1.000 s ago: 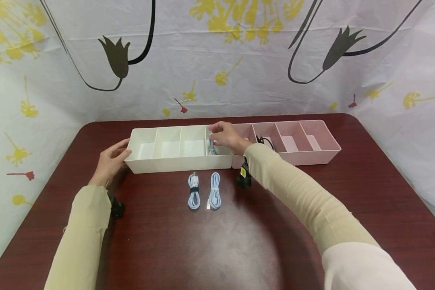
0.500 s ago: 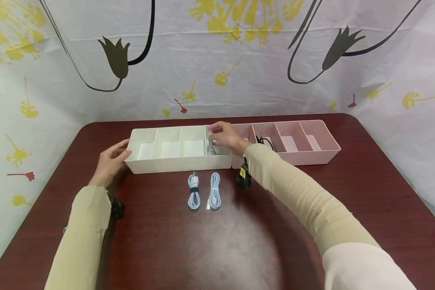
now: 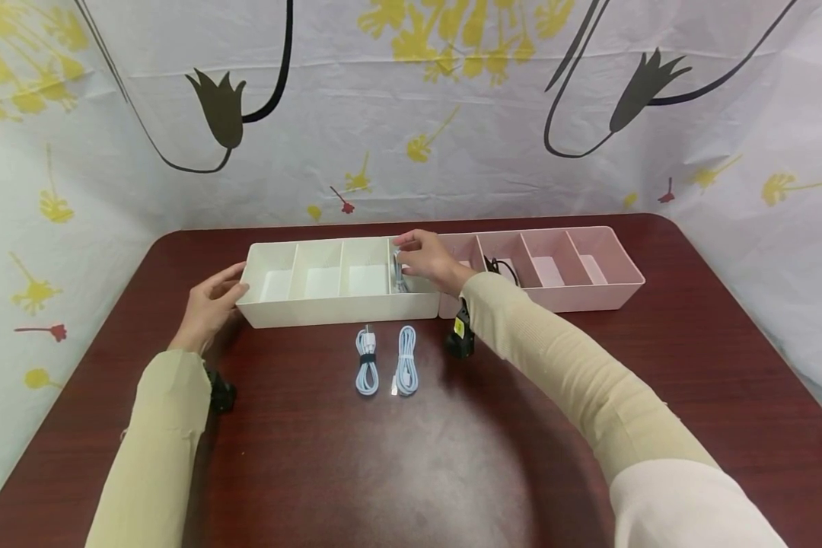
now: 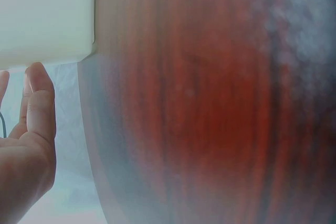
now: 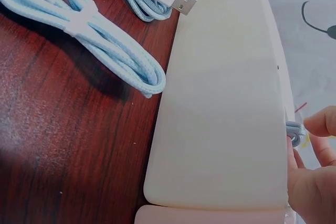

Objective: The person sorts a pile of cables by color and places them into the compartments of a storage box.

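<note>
My right hand reaches into the rightmost compartment of the white divided box. There it pinches a coiled pale blue cable; in the right wrist view a loop of that coil shows at the thumb and fingertips. Against the left end of the white box rests my left hand, its fingers touching the wall in the left wrist view. Two more bundled pale blue cables lie before the box: one with a black strap, the other with a white tie.
A pink divided box adjoins the white one on the right, partly behind my right wrist. Black cable lies in one of its compartments. Both boxes stand near the back of the dark red table, before a patterned curtain.
The coiled cable tilts slightly inside the compartment under my right fingers. My left hand and both boxes stay where they were.
</note>
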The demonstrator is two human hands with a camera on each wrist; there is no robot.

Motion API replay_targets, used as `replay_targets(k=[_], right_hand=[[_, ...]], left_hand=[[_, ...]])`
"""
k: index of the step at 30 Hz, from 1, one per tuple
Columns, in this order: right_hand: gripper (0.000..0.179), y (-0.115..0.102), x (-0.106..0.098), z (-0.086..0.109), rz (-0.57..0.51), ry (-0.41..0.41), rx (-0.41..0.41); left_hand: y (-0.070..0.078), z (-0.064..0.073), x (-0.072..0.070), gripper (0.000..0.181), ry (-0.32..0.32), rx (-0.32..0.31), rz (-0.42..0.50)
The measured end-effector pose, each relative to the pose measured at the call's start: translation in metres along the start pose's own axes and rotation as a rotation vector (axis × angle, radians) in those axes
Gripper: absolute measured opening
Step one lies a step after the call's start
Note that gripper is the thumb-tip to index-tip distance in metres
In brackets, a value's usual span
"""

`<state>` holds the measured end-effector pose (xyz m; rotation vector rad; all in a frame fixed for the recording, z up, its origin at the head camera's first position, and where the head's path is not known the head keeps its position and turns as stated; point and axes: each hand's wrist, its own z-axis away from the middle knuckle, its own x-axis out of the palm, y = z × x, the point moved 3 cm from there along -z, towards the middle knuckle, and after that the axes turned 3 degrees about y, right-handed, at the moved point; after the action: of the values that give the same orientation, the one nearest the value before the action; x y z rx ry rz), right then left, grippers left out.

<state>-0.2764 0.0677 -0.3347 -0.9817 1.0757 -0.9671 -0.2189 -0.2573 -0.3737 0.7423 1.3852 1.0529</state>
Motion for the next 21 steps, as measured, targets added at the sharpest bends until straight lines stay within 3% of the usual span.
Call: replay_targets(k=[13,21], right_hand=[[0.027,0.002,-0.001,0.001,0.019,0.016,-0.001],[0.026,0.002,0.001,0.004,0.012,-0.001,-0.004]], left_hand=[[0.002,0.001,0.0,0.053,-0.023,0.021,0.001],[-0.019,-0.013,-0.001,0.054,0.008,0.033,0.006]])
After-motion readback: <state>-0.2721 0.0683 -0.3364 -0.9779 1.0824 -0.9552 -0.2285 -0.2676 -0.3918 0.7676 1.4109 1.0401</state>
